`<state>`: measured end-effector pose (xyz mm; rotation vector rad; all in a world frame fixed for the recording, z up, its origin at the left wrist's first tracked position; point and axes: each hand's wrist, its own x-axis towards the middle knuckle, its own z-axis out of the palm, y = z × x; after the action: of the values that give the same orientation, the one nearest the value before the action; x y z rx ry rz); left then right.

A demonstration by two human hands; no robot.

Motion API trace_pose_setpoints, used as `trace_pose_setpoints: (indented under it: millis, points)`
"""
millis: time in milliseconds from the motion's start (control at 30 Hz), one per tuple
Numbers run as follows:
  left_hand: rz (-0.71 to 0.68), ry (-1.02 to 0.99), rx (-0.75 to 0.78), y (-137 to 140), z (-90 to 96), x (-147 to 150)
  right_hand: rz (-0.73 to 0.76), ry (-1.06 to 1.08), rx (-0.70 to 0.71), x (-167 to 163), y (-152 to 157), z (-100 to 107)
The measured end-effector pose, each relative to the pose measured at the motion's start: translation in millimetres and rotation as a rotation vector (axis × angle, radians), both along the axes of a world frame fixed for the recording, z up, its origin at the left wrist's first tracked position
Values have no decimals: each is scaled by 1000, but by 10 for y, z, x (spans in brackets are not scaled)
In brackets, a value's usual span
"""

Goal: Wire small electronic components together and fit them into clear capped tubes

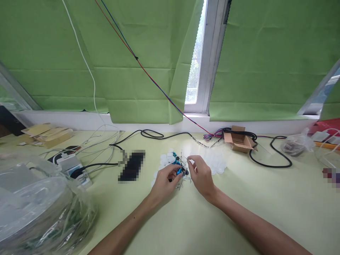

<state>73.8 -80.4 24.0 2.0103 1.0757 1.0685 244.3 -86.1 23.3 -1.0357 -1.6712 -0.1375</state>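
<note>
My left hand is closed, its thumb and fingers pinched on a small blue part. Just to its right, my right hand has thumb and forefinger together at a thin metal wire-like piece. Between and beyond the hands lies a small pile of blue and black parts with thin metal pins; the fingers cover some of it. Translucent white discs lie behind my left hand, and more white discs spread out beyond my right hand.
A dark pixelated object lies left of the hands. Further left are a power strip with cables and a large clear plastic bag. An open cardboard box and a black cable are at the back right.
</note>
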Motion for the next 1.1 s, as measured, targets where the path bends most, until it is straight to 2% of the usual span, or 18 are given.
trace_pose_setpoints:
  millis: [1100]
  points:
    - [42,-43,-15,3,-15,11,-5,-20,40,6,-10,-9]
